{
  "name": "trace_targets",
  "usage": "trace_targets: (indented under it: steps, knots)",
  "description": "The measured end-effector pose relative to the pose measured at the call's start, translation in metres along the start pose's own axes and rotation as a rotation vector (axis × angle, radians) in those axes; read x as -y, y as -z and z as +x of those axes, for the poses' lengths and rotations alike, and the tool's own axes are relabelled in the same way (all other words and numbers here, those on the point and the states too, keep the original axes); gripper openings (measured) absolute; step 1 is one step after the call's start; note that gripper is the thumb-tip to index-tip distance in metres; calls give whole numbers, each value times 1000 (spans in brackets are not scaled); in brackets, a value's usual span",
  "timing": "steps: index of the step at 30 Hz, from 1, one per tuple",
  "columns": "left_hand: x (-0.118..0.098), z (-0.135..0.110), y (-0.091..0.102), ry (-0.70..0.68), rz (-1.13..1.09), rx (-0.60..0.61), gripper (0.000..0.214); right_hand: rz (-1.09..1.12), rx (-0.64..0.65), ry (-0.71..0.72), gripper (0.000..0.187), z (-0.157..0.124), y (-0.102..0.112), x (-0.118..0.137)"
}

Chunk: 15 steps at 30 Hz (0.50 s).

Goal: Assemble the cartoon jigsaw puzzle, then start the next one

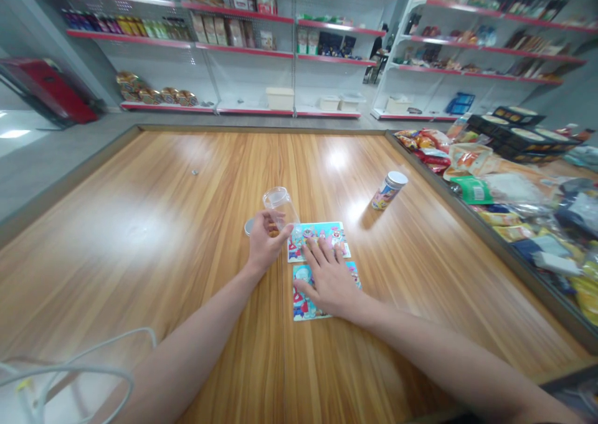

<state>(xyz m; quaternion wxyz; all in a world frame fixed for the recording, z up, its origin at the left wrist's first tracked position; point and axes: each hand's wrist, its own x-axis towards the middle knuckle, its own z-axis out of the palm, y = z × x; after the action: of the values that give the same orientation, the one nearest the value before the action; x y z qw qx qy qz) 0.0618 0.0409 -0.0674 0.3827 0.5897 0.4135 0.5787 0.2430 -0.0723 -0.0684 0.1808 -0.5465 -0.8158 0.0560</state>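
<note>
My left hand point(267, 238) is closed around a clear plastic jar point(284, 205), which is tilted with its mouth away from me. A silver lid point(249, 226) lies on the table just left of that hand. Flat on the wood, with fingers spread, my right hand point(331, 277) rests across two colourful cartoon-printed sheets. The upper sheet point(343, 240) lies under the fingertips, and the lower sheet point(303, 306) is partly covered by the palm. To the right stands a printed can point(389, 190) with a silver lid.
The wooden table point(210, 156) has a raised dark rim. Piled snack packets point(471, 190) and black boxes point(518, 134) lie along the right side. A white cable point(121, 337) loops at the lower left. Stocked shelves point(243, 47) stand beyond the table.
</note>
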Motion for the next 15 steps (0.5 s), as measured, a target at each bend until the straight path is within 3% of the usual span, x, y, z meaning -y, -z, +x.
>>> trace_targets:
  steps: [6,15]
  knots:
    - [-1,-2,0,18,5,28,43,-76,41,-25,80,-20,24,-56]
    - [-3,-6,-1,34,44,160,42,-83,112,-99,66,-75,85,-174]
